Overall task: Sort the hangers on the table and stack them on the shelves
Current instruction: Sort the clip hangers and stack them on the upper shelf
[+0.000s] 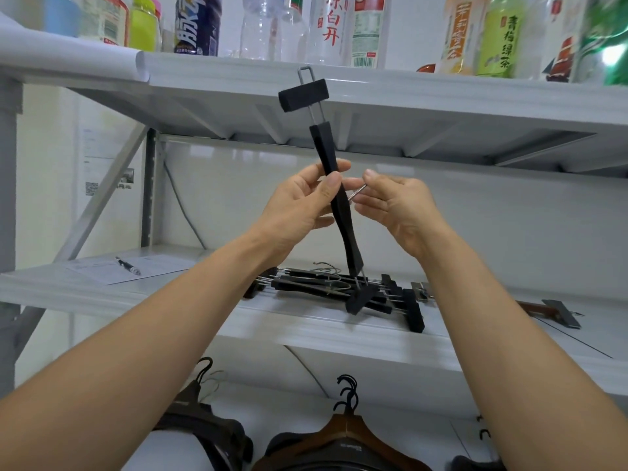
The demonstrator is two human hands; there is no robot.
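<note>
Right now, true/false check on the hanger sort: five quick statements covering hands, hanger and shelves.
1. The left hand grips the black clip hanger by its bar. True.
2. The right hand touches nothing. False: it pinches the hanger's metal hook.
3. A pile of black clip hangers lies on the middle shelf. True.
4. The top shelf holds folded towels. False: bottles stand there.
5. A pen lies on paper on the middle shelf. True.
</note>
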